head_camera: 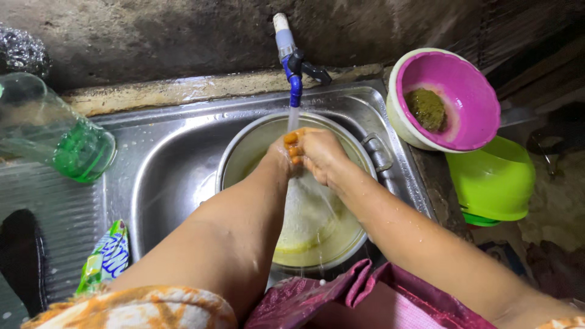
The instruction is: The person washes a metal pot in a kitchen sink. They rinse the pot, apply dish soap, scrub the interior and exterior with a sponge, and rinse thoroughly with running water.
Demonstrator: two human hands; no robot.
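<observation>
Only one package lies near me: a small flat sachet (105, 257), crumpled, in bright green and blue with white and a touch of yellow. It rests on the ribbed metal draining board (58, 219), at the board's near right edge, just beside the left rim of the sink basin (164, 176). I see no signs or screens.

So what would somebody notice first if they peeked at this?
Probably the two hands, left hand and right hand, pressed together under water running from the blue tap, above a big metal pot in the sink. Next, the bright pink bowl and the green bowl to the right.
</observation>
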